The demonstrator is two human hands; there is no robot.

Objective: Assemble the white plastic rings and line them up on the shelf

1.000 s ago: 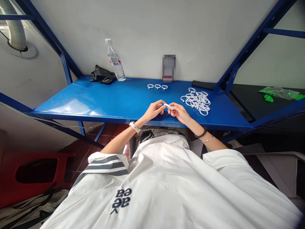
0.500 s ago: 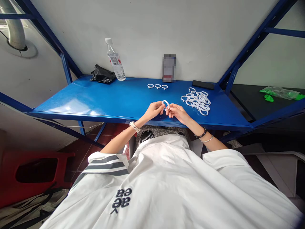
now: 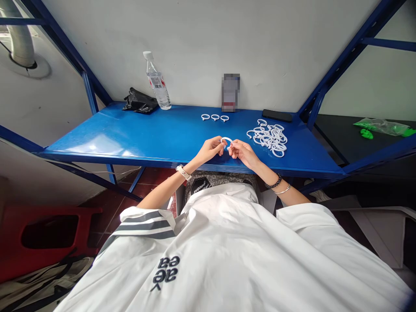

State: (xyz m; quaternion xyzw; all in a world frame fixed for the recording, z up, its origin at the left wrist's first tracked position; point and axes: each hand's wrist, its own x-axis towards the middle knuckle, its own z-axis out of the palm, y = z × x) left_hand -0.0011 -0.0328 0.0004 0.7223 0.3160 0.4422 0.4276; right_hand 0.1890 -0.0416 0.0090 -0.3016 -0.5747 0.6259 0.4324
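Between my hands, just above the front edge of the blue table (image 3: 156, 138), is a white plastic ring (image 3: 226, 138). My left hand (image 3: 212, 148) pinches its left side, and the fingers of my right hand (image 3: 241, 151) pinch its right side. The ring's lower part is hidden by my fingertips. Further back, three similar white rings (image 3: 215, 117) lie in a row. To the right of my hands is a loose pile of white rings (image 3: 269, 136), several of which look open.
A water bottle (image 3: 158, 84) and a crumpled black bag (image 3: 140, 102) stand at the back left. A blurred-out upright object (image 3: 230, 93) leans on the wall. A black phone (image 3: 277, 115) lies behind the pile. Blue frame posts (image 3: 316, 102) rise at both ends.
My right hand has shifted slightly to the right, and the ring between my hands looks wider and flatter. The row and the pile have stayed put.
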